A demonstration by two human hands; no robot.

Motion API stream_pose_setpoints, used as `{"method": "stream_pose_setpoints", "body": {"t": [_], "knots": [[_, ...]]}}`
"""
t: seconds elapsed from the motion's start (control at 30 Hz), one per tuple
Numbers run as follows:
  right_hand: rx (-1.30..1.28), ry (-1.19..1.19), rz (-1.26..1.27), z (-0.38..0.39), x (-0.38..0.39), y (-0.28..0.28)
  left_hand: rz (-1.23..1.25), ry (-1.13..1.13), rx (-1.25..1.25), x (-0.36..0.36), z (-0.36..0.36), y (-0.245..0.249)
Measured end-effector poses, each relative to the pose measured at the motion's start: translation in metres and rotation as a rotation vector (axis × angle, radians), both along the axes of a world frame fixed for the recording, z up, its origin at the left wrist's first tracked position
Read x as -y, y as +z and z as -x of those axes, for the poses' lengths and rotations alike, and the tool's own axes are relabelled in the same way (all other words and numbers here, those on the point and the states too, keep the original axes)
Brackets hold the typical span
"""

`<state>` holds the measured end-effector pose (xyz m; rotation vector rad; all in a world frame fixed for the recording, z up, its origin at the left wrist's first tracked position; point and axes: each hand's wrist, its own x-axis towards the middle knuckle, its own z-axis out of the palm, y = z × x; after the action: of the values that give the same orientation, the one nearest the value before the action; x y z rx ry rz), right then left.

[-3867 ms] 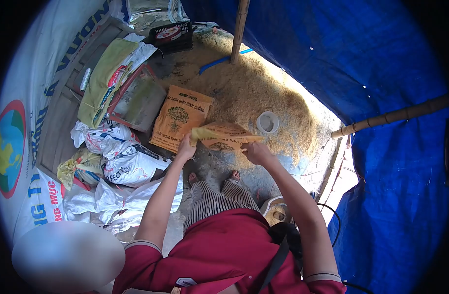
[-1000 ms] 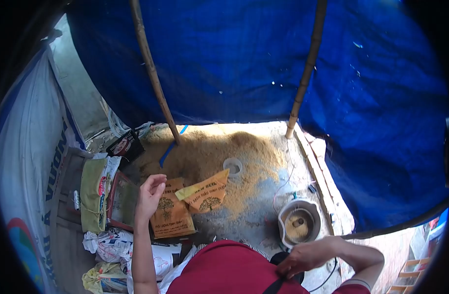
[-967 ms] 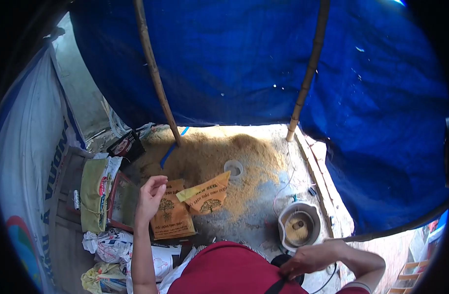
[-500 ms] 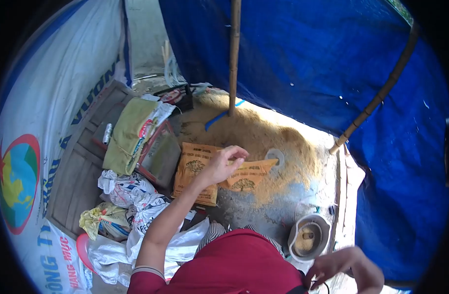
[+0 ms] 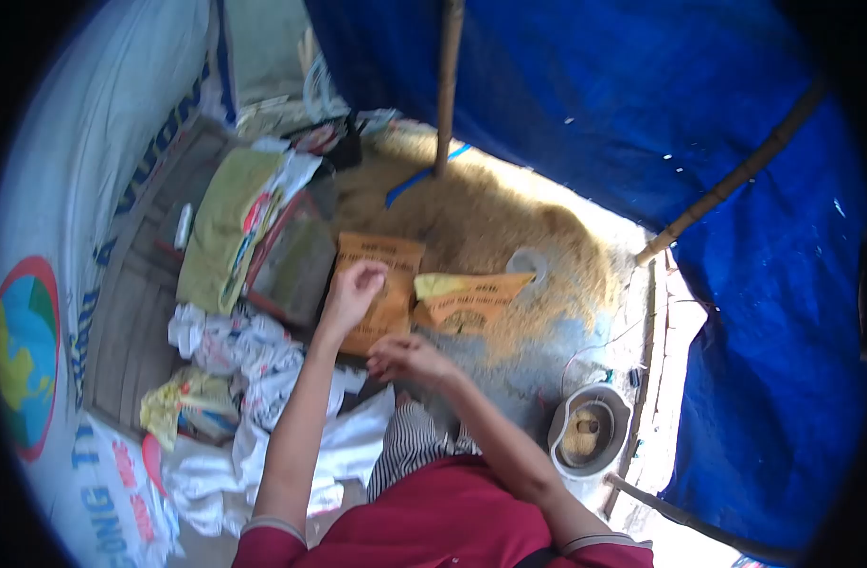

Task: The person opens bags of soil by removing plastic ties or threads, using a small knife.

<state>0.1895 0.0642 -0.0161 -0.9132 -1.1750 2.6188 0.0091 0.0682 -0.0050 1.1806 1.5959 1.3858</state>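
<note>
An orange printed paper bag [image 5: 381, 248] lies flat on the floor, partly covered by my hands. Over its middle is my left hand [image 5: 356, 289], fingers curled; whether anything small is between them cannot be made out. My right hand [image 5: 410, 360] hovers at the bag's lower right corner, fingers bent and blurred. Just to the right stands a second orange bag [image 5: 471, 303], its yellowish top edge showing, touched by neither hand.
Sawdust-like material [image 5: 490, 222] covers the floor ahead. A grey bucket [image 5: 592, 431] with some inside is at right. Bamboo poles [image 5: 448, 85] stand before a blue tarp [image 5: 585, 114]. White sacks [image 5: 202, 483] and a folded green sack [image 5: 227, 222] lie at left.
My left hand has moved left, away from the second bag and over the flat one. My right hand has come up from the lower right to the flat bag. The view has shifted slightly.
</note>
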Motion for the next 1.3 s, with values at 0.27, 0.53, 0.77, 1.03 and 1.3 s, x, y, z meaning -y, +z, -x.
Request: {"method": "stream_pose_setpoints", "body": {"t": [0.27, 0.53, 0.77, 1.03, 1.3], "knots": [[0.369, -0.625, 0.002, -0.119, -0.049, -0.128, 0.273, 0.027, 0.071, -0.005, -0.017, -0.117], [0.453, -0.787, -0.162, -0.181, -0.062, -0.235, 0.705, -0.171, -0.202, -0.016, -0.048, -0.362], [0.426, -0.724, -0.223, -0.167, -0.078, -0.342, 0.720, -0.312, -0.310, -0.043, -0.063, -0.525], [0.280, -0.832, -0.275, -0.112, -0.095, -0.507, 0.856, -0.713, -0.570, -0.085, -0.033, -0.609], [0.198, -0.914, -0.306, -0.071, -0.087, -0.637, 0.543, -0.955, -0.596, -0.100, -0.024, -0.652]]}}
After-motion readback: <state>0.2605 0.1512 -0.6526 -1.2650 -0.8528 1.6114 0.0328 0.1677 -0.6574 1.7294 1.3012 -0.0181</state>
